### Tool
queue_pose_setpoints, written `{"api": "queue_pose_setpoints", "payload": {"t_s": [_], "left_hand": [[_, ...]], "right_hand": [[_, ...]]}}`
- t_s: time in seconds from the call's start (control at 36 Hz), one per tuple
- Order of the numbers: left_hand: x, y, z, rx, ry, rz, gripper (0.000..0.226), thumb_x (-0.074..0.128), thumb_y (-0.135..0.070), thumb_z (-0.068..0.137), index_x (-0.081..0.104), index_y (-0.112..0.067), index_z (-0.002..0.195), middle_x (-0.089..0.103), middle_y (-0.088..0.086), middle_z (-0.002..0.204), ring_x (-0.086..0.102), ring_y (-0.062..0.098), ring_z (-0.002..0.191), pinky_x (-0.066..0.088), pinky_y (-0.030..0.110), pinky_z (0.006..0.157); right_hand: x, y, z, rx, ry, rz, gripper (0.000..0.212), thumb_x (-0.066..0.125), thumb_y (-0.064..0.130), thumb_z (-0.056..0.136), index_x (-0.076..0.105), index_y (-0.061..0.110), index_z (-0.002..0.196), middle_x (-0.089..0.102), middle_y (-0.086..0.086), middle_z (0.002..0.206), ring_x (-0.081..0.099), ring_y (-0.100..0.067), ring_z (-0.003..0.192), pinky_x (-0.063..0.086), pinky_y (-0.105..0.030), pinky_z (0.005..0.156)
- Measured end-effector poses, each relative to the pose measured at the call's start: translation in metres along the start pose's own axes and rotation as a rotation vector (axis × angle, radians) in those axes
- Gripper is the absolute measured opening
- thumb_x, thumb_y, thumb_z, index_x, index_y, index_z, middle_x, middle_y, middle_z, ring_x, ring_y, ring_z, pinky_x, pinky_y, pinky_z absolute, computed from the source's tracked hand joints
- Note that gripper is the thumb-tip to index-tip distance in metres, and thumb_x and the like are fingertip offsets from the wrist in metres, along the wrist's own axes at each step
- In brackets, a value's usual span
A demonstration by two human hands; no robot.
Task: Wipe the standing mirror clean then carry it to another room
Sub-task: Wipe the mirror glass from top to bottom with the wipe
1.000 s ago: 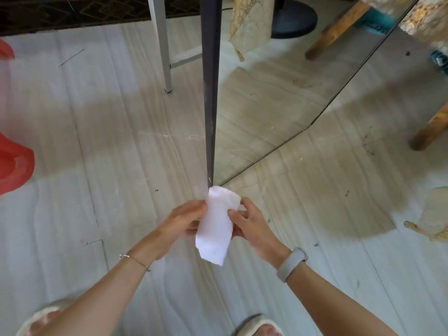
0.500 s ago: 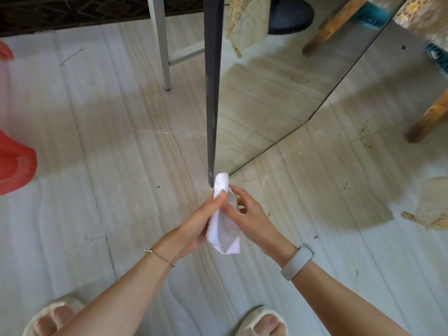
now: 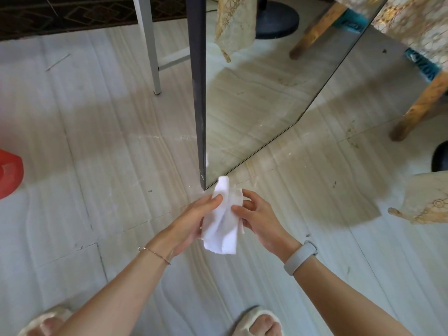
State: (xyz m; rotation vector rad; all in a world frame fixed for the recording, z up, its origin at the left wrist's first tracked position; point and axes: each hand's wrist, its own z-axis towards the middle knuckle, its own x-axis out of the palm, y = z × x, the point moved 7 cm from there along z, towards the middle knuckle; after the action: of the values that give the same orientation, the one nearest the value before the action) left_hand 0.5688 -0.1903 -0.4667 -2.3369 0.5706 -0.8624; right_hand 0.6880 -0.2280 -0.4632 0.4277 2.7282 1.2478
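Both hands, left hand (image 3: 194,218) and right hand (image 3: 258,218), still pinch the cloth (image 3: 221,224), now refolded narrower; wiping the mirror (image 3: 254,105) looks imminent.

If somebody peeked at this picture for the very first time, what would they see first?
Probably the white cloth right in the middle, held between the left hand and the right hand. Just beyond it stands the tall mirror with its dark edge, showing the pale floor in its glass. A bright red thing peeks in at the left edge.
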Motion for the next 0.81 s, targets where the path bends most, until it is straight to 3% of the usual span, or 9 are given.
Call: {"api": "queue_pose_setpoints", "payload": {"t_s": [0.08, 0.17, 0.28, 0.36, 0.44, 0.5, 0.61, 0.72, 0.81], "left_hand": [[0.000, -0.001, -0.002, 0.019, 0.016, -0.053, 0.050, 0.058, -0.036, 0.083, 0.049, -0.020, 0.130, 0.061, 0.009, 0.126, 0.058, 0.027, 0.115, 0.044, 0.045, 0.099], [-0.015, -0.001, -0.003, 0.037, -0.178, 0.072, 0.076, 0.069, -0.020, 0.077, 0.028, -0.039, 0.138, 0.057, -0.008, 0.128, 0.058, 0.014, 0.112, 0.049, 0.038, 0.095], [-0.013, -0.009, -0.005, 0.128, -0.186, 0.171, 0.094, 0.062, -0.006, 0.084, 0.001, -0.060, 0.129, 0.062, -0.002, 0.121, 0.061, 0.012, 0.105, 0.053, 0.025, 0.082], [-0.021, -0.013, -0.010, 0.141, -0.208, 0.154, 0.084, 0.065, -0.005, 0.078, 0.022, -0.060, 0.124, 0.071, 0.013, 0.099, 0.066, 0.020, 0.091, 0.054, 0.033, 0.081], [-0.027, -0.013, -0.015, 0.134, -0.255, 0.223, 0.057, 0.057, 0.005, 0.083, 0.042, -0.036, 0.120, 0.068, 0.024, 0.095, 0.061, 0.025, 0.079, 0.051, 0.033, 0.070], [-0.024, -0.014, -0.016, 0.136, -0.254, 0.268, 0.043, 0.055, 0.005, 0.084, 0.051, -0.030, 0.109, 0.066, 0.022, 0.098, 0.058, 0.024, 0.081, 0.048, 0.033, 0.070], [-0.016, -0.016, -0.013, 0.149, -0.230, 0.371, 0.041, 0.060, 0.001, 0.082, 0.057, -0.034, 0.104, 0.064, 0.006, 0.104, 0.061, 0.019, 0.094, 0.051, 0.026, 0.081], [-0.020, -0.017, -0.005, 0.100, -0.327, 0.805, 0.037, 0.066, -0.016, 0.079, 0.059, -0.023, 0.114, 0.060, -0.004, 0.098, 0.056, 0.017, 0.092, 0.042, 0.013, 0.072], [-0.022, -0.022, -0.005, 0.104, -0.412, 0.834, 0.009, 0.065, -0.024, 0.081, 0.064, -0.019, 0.088, 0.056, -0.003, 0.082, 0.052, 0.015, 0.076, 0.035, 0.009, 0.054]], "right_hand": [[-0.008, 0.008, 0.000, -0.036, -0.051, 0.001, 0.040, 0.055, 0.003, 0.087, 0.045, 0.019, 0.123, 0.059, -0.014, 0.083, 0.057, -0.023, 0.075, 0.044, -0.034, 0.067], [-0.019, 0.015, -0.001, -0.095, -0.134, -0.038, 0.039, 0.052, 0.003, 0.088, 0.044, 0.025, 0.119, 0.057, -0.007, 0.070, 0.054, -0.015, 0.061, 0.044, -0.023, 0.054], [-0.031, 0.019, -0.005, -0.150, -0.209, -0.107, 0.031, 0.044, 0.000, 0.089, 0.047, 0.026, 0.107, 0.056, -0.007, 0.070, 0.052, -0.018, 0.058, 0.042, -0.029, 0.051], [-0.036, 0.017, -0.006, -0.155, -0.188, -0.178, 0.030, 0.042, -0.003, 0.089, 0.053, 0.024, 0.092, 0.054, 0.000, 0.065, 0.048, -0.014, 0.053, 0.040, -0.027, 0.049], [-0.035, 0.010, -0.005, -0.135, -0.086, -0.213, 0.027, 0.047, 0.001, 0.090, 0.063, 0.023, 0.086, 0.052, -0.006, 0.072, 0.044, -0.022, 0.067, 0.038, -0.034, 0.061], [-0.024, 0.004, -0.007, -0.067, 0.061, -0.212, 0.021, 0.052, 0.012, 0.091, 0.064, 0.024, 0.104, 0.057, -0.007, 0.090, 0.053, -0.020, 0.081, 0.045, -0.029, 0.070], [-0.009, -0.010, -0.009, 0.043, 0.210, -0.486, 0.051, 0.064, 0.017, 0.083, 0.044, 0.016, 0.130, 0.056, 0.001, 0.116, 0.057, -0.011, 0.101, 0.048, -0.011, 0.077], [-0.014, -0.003, -0.008, -0.012, 0.139, -0.760, 0.017, 0.062, 0.022, 0.083, 0.057, 0.021, 0.099, 0.056, 0.005, 0.092, 0.055, -0.011, 0.082, 0.040, -0.014, 0.064], [-0.023, 0.010, -0.005, -0.119, 0.105, -0.785, 0.010, 0.062, 0.028, 0.083, 0.054, 0.024, 0.085, 0.045, 0.008, 0.093, 0.047, -0.006, 0.088, 0.036, -0.012, 0.071]]}}
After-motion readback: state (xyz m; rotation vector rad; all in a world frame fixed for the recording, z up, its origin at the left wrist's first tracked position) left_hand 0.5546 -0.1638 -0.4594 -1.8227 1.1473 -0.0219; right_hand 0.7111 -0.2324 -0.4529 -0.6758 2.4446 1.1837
